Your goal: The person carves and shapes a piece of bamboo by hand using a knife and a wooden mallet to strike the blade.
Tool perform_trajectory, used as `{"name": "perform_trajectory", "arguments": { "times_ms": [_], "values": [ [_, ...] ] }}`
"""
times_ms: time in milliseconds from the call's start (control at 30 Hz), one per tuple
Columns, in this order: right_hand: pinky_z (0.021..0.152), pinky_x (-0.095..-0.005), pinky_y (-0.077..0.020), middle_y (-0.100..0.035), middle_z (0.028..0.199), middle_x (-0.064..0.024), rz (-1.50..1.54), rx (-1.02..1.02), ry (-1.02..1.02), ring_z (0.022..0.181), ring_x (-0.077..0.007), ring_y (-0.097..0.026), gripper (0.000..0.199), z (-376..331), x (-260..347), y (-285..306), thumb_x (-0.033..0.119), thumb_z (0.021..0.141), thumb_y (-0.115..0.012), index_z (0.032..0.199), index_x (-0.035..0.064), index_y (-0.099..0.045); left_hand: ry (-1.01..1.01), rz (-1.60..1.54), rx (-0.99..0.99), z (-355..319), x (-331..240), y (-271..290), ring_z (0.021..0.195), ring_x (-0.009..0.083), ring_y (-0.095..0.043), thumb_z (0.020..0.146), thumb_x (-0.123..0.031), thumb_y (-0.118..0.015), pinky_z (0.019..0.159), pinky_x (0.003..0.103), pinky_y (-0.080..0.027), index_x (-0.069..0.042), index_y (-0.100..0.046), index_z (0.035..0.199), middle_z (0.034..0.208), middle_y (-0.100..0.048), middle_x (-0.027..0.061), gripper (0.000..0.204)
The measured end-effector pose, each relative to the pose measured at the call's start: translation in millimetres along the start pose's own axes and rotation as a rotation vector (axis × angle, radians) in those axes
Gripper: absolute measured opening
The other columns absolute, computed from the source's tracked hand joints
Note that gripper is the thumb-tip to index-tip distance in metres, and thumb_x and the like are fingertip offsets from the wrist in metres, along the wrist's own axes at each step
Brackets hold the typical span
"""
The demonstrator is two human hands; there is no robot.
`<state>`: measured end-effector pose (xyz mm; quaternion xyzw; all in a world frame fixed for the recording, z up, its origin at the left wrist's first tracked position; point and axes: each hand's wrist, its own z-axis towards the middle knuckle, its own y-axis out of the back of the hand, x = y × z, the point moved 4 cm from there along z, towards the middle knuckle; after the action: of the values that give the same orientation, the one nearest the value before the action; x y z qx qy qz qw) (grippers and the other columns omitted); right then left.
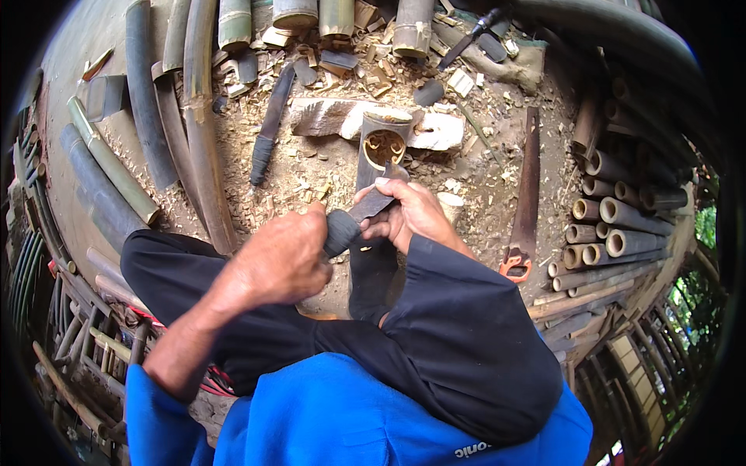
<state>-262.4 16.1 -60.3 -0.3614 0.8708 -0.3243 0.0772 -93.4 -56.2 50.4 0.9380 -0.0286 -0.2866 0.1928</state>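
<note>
My left hand (281, 255) is closed in a fist around the black-wrapped handle (339, 233) of a knife. The short, dark, wide blade (371, 205) slants away to the right. My right hand (413, 211) grips this blade, thumb laid along its upper side and fingers curled beneath. Under the blade runs a dark bamboo tube (367, 169), lying lengthwise between my legs. An opening cut in its far part shows curled pale shavings (383, 144) inside. The blade's tip is close to the near rim of that opening; whether it touches the bamboo I cannot tell.
The tube's far end rests at a rough wood block (330, 116). Another wrapped-handle knife (272, 128) lies at left, a handsaw (527, 186) at right. Chips cover the ground. Long bamboo poles (203, 155) lie left; cut tubes (622, 242) are stacked right.
</note>
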Motion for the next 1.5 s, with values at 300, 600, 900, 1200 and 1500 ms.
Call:
{"name": "perform_trajectory", "arguments": {
  "times_ms": [300,600,900,1200,1500],
  "values": [
    [0.047,-0.0304,-0.0538,-0.073,0.079,-0.0104,-0.939,-0.162,-0.017,0.055,-0.0167,-0.065,0.036,-6.9,43.4,18.9,0.032,0.101,-0.054,0.094,0.0016,-0.073,0.219,-0.561,-0.335,26.5,-37.7,-117.4,0.087,0.0515,-0.070,0.084,-0.017,-0.075,0.078,0.058,-0.056,0.014,-0.040,0.122,0.088,-0.067,0.0374,0.060],
    [0.052,-0.0347,-0.0586,-0.067,0.086,-0.0133,-0.598,-0.106,0.105,0.063,-0.0206,-0.067,0.031,28.3,-1.5,-38.7,0.028,0.100,-0.059,0.101,-0.0030,-0.061,0.347,-0.618,-0.507,-9.7,63.9,-67.6,0.069,0.0304,-0.072,0.069,-0.025,-0.082,0.070,0.044,-0.057,0.004,-0.070,0.094,0.077,-0.072,0.0212,0.041],
    [0.074,-0.0451,-0.0626,-0.069,0.108,-0.0176,0.121,0.151,0.338,0.089,-0.0260,-0.071,0.026,20.3,7.5,-49.6,0.027,0.105,-0.054,0.112,0.0024,-0.058,0.042,0.424,-0.566,-2.5,-44.4,81.6,0.071,0.0393,-0.072,0.069,-0.008,-0.072,0.070,0.049,-0.057,0.002,-0.067,0.077,0.070,-0.068,0.0241,0.013],
    [0.061,-0.0406,-0.0616,-0.070,0.100,-0.0124,-0.094,0.000,0.267,0.083,-0.0217,-0.071,0.026,30.4,1.4,-50.9,0.026,0.103,-0.059,0.107,0.0012,-0.065,0.115,0.069,-0.587,-8.6,30.4,35.8,0.068,0.0327,-0.073,0.066,-0.012,-0.083,0.067,0.044,-0.057,0.001,-0.074,0.092,0.077,-0.073,0.0193,0.031],
    [0.105,-0.0521,-0.0517,-0.068,0.123,-0.0135,0.492,0.313,0.260,0.120,-0.0249,-0.065,0.036,18.0,-0.1,-48.4,0.030,0.109,-0.044,0.129,0.0038,-0.059,-0.087,0.956,-0.610,23.4,-104.6,47.2,0.071,0.0293,-0.073,0.077,-0.009,-0.073,0.062,0.042,-0.056,-0.005,-0.062,0.070,0.071,-0.069,0.0133,0.014]
  ]
}}
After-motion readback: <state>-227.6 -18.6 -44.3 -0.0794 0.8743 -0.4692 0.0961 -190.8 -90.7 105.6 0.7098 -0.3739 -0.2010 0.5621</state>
